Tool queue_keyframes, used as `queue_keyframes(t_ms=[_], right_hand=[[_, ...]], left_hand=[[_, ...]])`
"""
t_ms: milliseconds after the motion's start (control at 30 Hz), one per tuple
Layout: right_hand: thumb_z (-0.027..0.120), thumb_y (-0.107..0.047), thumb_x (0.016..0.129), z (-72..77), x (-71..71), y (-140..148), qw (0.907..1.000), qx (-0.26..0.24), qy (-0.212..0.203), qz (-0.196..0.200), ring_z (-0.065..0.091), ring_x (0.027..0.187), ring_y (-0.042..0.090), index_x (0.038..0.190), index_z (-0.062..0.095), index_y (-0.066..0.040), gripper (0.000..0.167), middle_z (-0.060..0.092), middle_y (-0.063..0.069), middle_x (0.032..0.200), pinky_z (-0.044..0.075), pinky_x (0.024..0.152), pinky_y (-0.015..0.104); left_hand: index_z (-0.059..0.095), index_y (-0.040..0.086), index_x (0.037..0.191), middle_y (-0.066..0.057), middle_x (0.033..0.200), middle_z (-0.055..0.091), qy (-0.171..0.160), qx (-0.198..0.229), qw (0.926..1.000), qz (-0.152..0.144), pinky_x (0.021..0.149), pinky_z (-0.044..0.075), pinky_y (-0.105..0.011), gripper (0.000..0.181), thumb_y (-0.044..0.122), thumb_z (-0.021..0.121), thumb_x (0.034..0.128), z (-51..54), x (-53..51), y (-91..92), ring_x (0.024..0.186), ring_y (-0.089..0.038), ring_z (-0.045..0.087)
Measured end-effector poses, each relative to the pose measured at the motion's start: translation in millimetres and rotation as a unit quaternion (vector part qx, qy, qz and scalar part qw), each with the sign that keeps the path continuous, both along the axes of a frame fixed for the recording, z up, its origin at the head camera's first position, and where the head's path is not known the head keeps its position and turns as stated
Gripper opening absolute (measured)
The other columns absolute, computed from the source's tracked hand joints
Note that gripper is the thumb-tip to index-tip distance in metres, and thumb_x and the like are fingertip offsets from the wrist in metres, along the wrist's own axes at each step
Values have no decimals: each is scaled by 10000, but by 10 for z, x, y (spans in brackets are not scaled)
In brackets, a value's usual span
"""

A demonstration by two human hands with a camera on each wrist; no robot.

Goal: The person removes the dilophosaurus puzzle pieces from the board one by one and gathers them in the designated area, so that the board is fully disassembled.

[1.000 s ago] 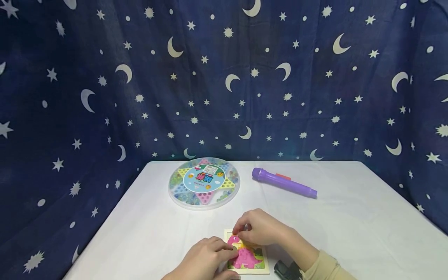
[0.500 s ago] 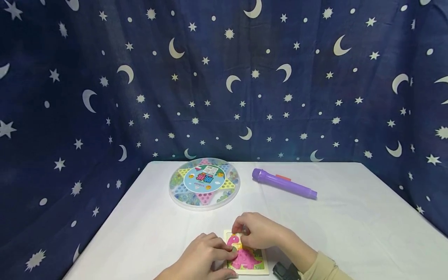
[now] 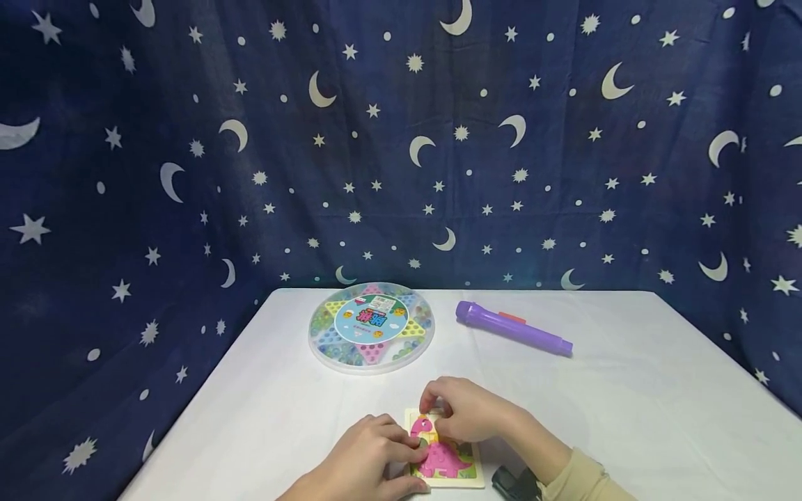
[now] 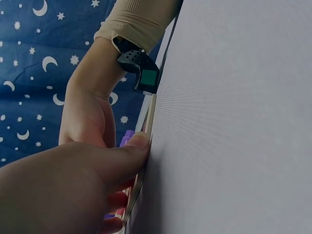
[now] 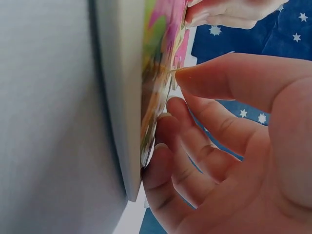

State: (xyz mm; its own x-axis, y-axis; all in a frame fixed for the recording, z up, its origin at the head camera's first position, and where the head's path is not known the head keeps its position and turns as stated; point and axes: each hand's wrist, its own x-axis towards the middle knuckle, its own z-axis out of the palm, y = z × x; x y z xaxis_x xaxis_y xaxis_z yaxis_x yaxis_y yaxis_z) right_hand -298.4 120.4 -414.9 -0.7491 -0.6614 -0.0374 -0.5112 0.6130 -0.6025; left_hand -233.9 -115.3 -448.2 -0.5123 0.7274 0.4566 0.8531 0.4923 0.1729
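A small wooden puzzle board (image 3: 451, 483) with a pale frame lies flat near the table's front. It carries a pink dinosaur (image 3: 441, 458) made of raised pieces. My left hand (image 3: 376, 454) holds the board at its left side, thumb by the near corner and fingertips on the picture. From the upper right, my right hand (image 3: 470, 410) pinches a piece near the dinosaur's head and neck between thumb and index finger. That piece is mostly hidden by the fingers. In the right wrist view the thumb (image 5: 204, 80) tip meets the picture side, while the other fingers curl against the board.
Behind the hands lies a round, clear-covered Chinese checkers set (image 3: 372, 328) with marbles. A purple toy microphone (image 3: 514, 330) rests to its right, with a small orange-red piece (image 3: 512, 317) beside it. A black wrist device (image 3: 516, 482) sits by the right sleeve. A starry curtain (image 3: 401, 139) surrounds the white table.
The view has shifted slightly, so everything sits a little further right. Both hands stay on the puzzle board, with only small movements of the right fingers near the dinosaur's head.
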Motion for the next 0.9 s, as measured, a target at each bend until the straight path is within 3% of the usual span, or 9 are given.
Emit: queue_keyframes(t_ms=[167,367,567,900], right_hand=[[746,-94,831,-4,-3,2,9999,-76,-136,-61,530,702,100,1009,670,-211,226,578,-52,851,485,572,252],[772,-118,849,2,-14,0,9999,-149,-64,-19,527,702,97,999,671,-214,205,588,-47,852,469,570,246],[783,-91,849,1,-18,-1,9990,-315,-313,-11,570,677,107,1002,673,-207,222,626,-82,877,519,507,262],[797,-84,852,-17,-24,9,9977,-525,-419,12,602,719,106,1038,694,-187,237,643,-73,932,547,524,269]], left_hand=[[820,188,1102,77,1062,763,215,74,9997,-98,837,528,-198,346,473,763,914,-13,0,11,973,-40,648],[824,201,1088,88,1054,764,278,82,9996,-70,848,542,-223,332,478,755,918,-25,6,15,979,-34,651],[834,185,1043,95,1020,768,390,302,9986,-199,841,501,-152,306,442,806,881,-40,6,23,951,-28,642],[834,204,1057,103,1040,765,303,151,9993,-153,836,488,-135,310,465,782,899,-32,-10,15,965,-25,635]])
